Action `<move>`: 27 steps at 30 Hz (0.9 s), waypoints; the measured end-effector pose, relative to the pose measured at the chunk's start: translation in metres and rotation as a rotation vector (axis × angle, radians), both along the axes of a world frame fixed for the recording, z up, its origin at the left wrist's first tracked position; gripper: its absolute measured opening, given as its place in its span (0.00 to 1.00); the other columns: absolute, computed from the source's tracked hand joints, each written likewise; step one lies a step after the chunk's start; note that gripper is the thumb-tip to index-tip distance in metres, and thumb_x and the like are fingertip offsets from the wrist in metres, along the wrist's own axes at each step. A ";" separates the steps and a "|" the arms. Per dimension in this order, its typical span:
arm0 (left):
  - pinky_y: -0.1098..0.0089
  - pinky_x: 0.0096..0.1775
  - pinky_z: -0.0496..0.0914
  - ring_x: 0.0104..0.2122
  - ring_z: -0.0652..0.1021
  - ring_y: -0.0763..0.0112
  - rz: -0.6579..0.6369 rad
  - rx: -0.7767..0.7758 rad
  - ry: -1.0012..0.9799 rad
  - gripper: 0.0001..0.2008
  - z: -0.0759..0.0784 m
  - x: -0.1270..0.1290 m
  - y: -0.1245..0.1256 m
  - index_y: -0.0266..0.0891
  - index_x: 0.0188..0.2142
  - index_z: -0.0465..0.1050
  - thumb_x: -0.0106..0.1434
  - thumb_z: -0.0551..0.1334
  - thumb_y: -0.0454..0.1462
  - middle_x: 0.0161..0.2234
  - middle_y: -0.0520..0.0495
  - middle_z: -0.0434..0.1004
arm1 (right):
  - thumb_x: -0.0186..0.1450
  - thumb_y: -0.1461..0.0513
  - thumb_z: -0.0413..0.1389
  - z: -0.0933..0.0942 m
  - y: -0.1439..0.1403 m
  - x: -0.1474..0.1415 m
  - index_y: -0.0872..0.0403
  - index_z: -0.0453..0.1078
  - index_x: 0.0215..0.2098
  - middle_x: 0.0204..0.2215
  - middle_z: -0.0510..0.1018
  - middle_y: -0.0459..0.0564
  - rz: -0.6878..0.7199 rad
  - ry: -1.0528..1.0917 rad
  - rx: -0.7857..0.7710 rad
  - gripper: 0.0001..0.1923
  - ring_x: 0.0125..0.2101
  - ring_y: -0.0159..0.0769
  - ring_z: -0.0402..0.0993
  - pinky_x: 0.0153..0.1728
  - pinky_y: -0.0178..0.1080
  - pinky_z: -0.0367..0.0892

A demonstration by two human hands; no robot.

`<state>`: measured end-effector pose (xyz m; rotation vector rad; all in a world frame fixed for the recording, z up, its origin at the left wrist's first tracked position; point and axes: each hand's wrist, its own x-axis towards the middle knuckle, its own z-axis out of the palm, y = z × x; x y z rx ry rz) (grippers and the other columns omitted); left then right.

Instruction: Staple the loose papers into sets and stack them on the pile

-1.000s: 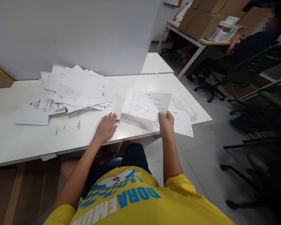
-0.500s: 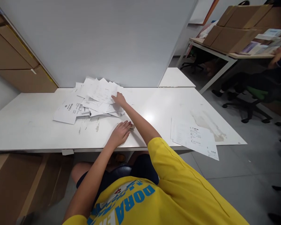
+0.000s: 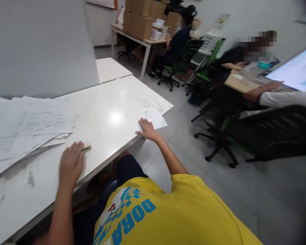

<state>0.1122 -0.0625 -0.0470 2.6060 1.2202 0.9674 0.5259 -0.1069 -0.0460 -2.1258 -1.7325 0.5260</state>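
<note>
**Both hands flat on the white surface**

The right hand (image 3: 146,128), fingers spread and released, presses on the near edge of a small stack of printed sheets (image 3: 153,117) at the surface's (image 3: 112,102) right corner, just right of frame centre. The left hand (image 3: 71,163), lower left, lies open, palm down, its fingertips touching a small tan object (image 3: 86,147). A loose, blurred pile of papers (image 3: 28,126) spreads at far left. Seated people on green chairs (image 3: 201,73) fill the upper right.

one head view, looking down and rightward across the white table (image 3: 112,112).
</note>
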 end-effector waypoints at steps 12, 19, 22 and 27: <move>0.44 0.66 0.59 0.67 0.64 0.51 0.075 0.091 0.088 0.30 0.000 0.007 -0.012 0.47 0.71 0.50 0.71 0.51 0.40 0.66 0.41 0.63 | 0.66 0.53 0.52 0.001 -0.014 0.000 0.53 0.69 0.63 0.62 0.71 0.54 0.079 0.476 0.255 0.29 0.63 0.47 0.67 0.65 0.52 0.58; 0.46 0.66 0.58 0.67 0.64 0.51 0.114 0.051 0.108 0.28 0.004 0.009 -0.018 0.42 0.69 0.56 0.71 0.49 0.40 0.65 0.38 0.65 | 0.58 0.62 0.50 0.010 0.013 -0.022 0.50 0.68 0.64 0.64 0.69 0.50 0.094 0.703 0.306 0.34 0.65 0.48 0.64 0.60 0.49 0.66; 0.47 0.66 0.58 0.67 0.64 0.52 0.127 0.031 0.104 0.28 0.003 0.010 -0.020 0.41 0.68 0.58 0.70 0.49 0.40 0.65 0.38 0.65 | 0.63 0.61 0.47 0.018 0.012 -0.041 0.53 0.69 0.62 0.61 0.73 0.51 0.004 0.582 0.332 0.29 0.62 0.47 0.68 0.60 0.50 0.66; 0.48 0.66 0.58 0.66 0.65 0.54 0.147 0.011 0.112 0.27 0.004 0.011 -0.023 0.41 0.68 0.59 0.70 0.49 0.40 0.65 0.40 0.66 | 0.66 0.65 0.45 0.020 0.001 -0.106 0.57 0.65 0.65 0.62 0.72 0.55 0.228 0.219 0.377 0.29 0.62 0.45 0.68 0.64 0.47 0.61</move>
